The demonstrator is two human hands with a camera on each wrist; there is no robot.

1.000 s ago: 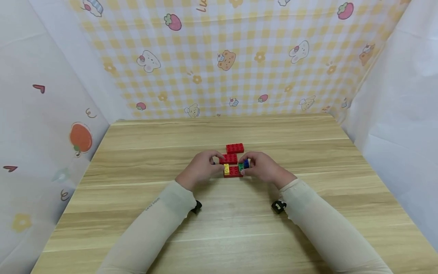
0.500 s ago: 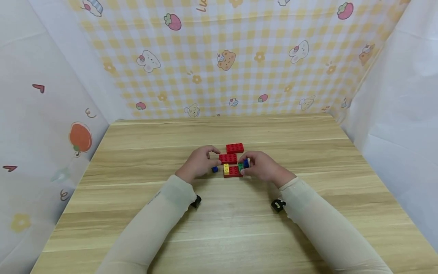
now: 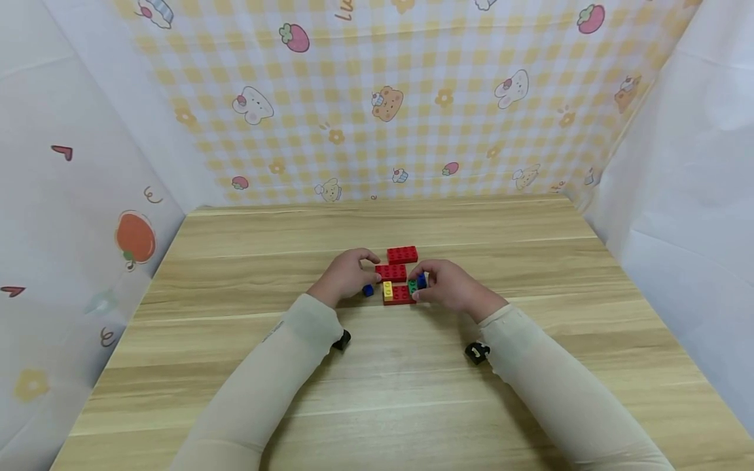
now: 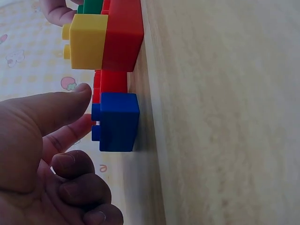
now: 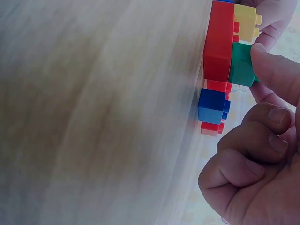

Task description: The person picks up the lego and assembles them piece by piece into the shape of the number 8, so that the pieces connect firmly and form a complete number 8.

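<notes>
Right hand (image 3: 446,282) pinches green brick (image 5: 242,66) between thumb and forefinger; green sits at the right end of front red brick (image 3: 399,298), yellow brick (image 3: 387,292) at its left end. Left hand (image 3: 346,275) holds nothing, thumb and forefinger parted, beside middle red brick (image 3: 391,272) and left blue brick (image 4: 119,124); contact unclear. Right blue brick (image 5: 212,106) stands near green.

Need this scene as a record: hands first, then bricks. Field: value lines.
left hand: at left end of middle red brick; contact unclear
right hand: pinches green brick
front red brick: yellow brick on left end, green on right
left blue brick: on table
right blue brick: on table
rear red brick: farthest from person
</notes>
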